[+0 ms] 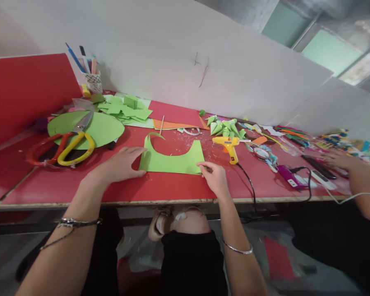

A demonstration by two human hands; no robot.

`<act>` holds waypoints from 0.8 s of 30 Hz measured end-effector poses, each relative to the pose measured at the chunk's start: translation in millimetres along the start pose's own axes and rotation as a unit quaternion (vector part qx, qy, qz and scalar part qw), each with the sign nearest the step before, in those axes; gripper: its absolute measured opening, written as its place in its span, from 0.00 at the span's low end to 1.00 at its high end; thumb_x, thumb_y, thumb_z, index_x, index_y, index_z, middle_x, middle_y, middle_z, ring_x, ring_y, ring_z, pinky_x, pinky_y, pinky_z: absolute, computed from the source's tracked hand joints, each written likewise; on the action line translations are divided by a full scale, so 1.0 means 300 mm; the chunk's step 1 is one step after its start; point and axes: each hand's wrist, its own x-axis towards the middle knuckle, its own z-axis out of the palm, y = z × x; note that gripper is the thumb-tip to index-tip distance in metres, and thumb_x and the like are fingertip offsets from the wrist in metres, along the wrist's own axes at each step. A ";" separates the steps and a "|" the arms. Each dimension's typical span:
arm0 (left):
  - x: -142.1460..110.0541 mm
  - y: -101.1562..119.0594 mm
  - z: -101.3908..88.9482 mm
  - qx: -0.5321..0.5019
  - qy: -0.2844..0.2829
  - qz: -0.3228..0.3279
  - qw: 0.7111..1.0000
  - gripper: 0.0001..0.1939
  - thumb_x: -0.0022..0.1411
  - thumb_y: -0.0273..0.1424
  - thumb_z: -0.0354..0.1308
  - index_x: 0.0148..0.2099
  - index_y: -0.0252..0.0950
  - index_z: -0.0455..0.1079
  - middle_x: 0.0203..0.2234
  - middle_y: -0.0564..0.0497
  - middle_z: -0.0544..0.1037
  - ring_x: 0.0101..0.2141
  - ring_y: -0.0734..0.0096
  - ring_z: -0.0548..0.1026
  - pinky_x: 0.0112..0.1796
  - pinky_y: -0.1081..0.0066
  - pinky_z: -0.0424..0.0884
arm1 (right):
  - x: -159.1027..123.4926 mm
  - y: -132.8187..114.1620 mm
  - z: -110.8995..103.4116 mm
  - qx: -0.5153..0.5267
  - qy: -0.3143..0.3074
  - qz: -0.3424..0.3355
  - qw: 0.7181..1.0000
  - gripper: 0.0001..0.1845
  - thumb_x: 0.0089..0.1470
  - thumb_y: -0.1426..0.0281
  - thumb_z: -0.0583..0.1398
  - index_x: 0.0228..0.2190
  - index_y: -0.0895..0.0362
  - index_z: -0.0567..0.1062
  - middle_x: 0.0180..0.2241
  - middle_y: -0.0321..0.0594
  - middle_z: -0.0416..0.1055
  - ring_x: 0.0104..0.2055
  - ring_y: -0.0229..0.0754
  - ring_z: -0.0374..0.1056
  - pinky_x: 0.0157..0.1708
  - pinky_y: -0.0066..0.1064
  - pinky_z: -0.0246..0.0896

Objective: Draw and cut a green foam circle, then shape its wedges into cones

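Tabletop red, cluttered; cut green paper atop; pale partition behind.

Wide view from a head-worn camera, looking forward and down onto a red tabletop.
The single camera sits on the wearer's head, so both forearms rise from the bottom edge, and the left hand and right hand fall near the middle, close to the lens. It faces a pale wall behind the table; the wall's top edge slants down toward the right. Below, the view drops to the wearer's lap and the floor; at far right it catches another person's arm.
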 end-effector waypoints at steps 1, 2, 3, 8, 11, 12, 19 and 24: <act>0.000 0.001 0.000 0.006 0.000 -0.002 1.000 0.38 0.49 0.46 0.51 0.59 0.33 0.51 0.56 0.44 0.60 0.54 0.55 0.56 0.51 0.62 0.55 | 0.000 0.000 0.000 0.002 0.000 0.000 1.000 0.14 0.47 0.65 0.54 0.30 0.58 0.77 0.19 0.37 0.70 0.20 0.39 0.67 0.22 0.27 0.59; 0.001 0.002 0.000 0.011 0.001 -0.006 1.000 0.37 0.49 0.45 0.51 0.59 0.33 0.52 0.55 0.44 0.60 0.54 0.55 0.56 0.51 0.62 0.55 | 0.001 0.000 0.000 0.005 0.000 0.001 1.000 0.14 0.47 0.65 0.54 0.30 0.58 0.77 0.19 0.37 0.70 0.20 0.38 0.67 0.22 0.27 0.59; 0.003 0.003 0.000 0.016 0.003 -0.011 1.000 0.37 0.49 0.45 0.51 0.59 0.33 0.52 0.55 0.44 0.61 0.54 0.54 0.56 0.51 0.61 0.56 | 0.001 0.000 0.000 0.009 -0.001 0.002 1.000 0.14 0.47 0.65 0.53 0.30 0.58 0.77 0.19 0.37 0.70 0.20 0.38 0.67 0.22 0.26 0.59; 0.011 -0.002 0.008 0.023 0.012 -0.006 1.000 0.36 0.49 0.43 0.51 0.58 0.33 0.54 0.53 0.43 0.63 0.53 0.54 0.58 0.50 0.61 0.56 | 0.001 -0.001 0.001 0.017 -0.003 0.007 1.000 0.14 0.47 0.65 0.53 0.30 0.58 0.76 0.19 0.38 0.70 0.20 0.39 0.66 0.22 0.27 0.59; 0.016 -0.013 0.015 0.018 0.019 -0.002 1.000 0.36 0.49 0.44 0.51 0.58 0.33 0.54 0.53 0.44 0.63 0.52 0.54 0.58 0.50 0.61 0.56 | -0.001 -0.004 0.000 0.012 -0.004 0.009 1.000 0.14 0.47 0.66 0.53 0.30 0.58 0.76 0.19 0.38 0.70 0.20 0.38 0.66 0.22 0.26 0.57; 0.017 -0.016 0.017 0.017 0.020 -0.001 1.000 0.35 0.50 0.44 0.50 0.58 0.33 0.54 0.53 0.43 0.63 0.52 0.54 0.58 0.50 0.61 0.56 | -0.003 -0.005 -0.001 0.007 -0.004 0.007 1.000 0.13 0.46 0.66 0.53 0.30 0.59 0.76 0.19 0.38 0.70 0.21 0.38 0.65 0.22 0.26 0.57; 0.016 -0.027 0.015 0.006 0.028 0.023 0.999 0.32 0.54 0.44 0.47 0.57 0.31 0.57 0.54 0.42 0.63 0.53 0.56 0.58 0.52 0.61 0.54 | -0.010 -0.016 -0.004 -0.023 -0.004 -0.018 1.000 0.12 0.46 0.68 0.53 0.29 0.58 0.75 0.20 0.37 0.69 0.20 0.36 0.60 0.21 0.25 0.53; 0.007 -0.023 0.009 0.001 0.032 0.032 0.999 0.28 0.57 0.40 0.44 0.57 0.31 0.57 0.53 0.42 0.64 0.53 0.59 0.59 0.53 0.61 0.53 | -0.008 -0.011 -0.001 -0.028 0.001 -0.019 0.999 0.12 0.47 0.68 0.53 0.29 0.58 0.75 0.21 0.37 0.69 0.21 0.36 0.60 0.22 0.25 0.53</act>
